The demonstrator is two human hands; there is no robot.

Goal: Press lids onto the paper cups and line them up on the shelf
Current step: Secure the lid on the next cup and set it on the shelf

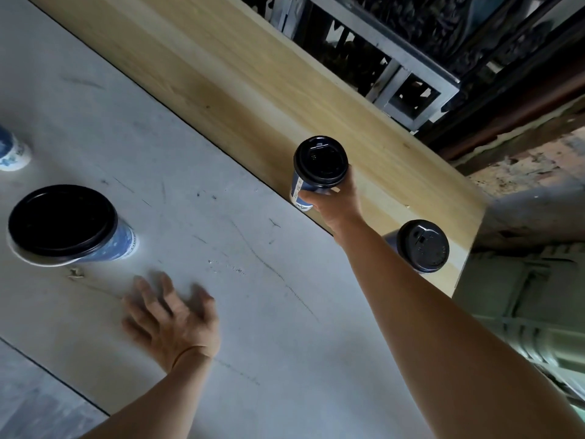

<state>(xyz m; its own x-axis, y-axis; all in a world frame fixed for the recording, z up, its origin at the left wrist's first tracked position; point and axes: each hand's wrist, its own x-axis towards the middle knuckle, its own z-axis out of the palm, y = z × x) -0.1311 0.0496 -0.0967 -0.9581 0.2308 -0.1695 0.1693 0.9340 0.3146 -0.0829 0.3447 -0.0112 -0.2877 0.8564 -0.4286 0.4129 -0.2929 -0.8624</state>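
Observation:
My right hand (335,199) grips a blue paper cup with a black lid (319,162) around its body, over the near edge of the light wooden shelf (240,80). A second lidded cup (422,245) stands on the shelf to the right, near its end. On the grey table (253,296) at the left stands a third blue cup with a black lid (63,221) lying on its rim. My left hand (172,318) hovers blurred over the table with spread fingers, holding nothing, to the lower right of that cup.
A blue-and-white cup (11,152) is cut off by the left edge of the view. Behind the shelf run a grey metal frame (395,68) and dark railings. Beyond the shelf's right end lie rough ground and a greenish crate (522,296).

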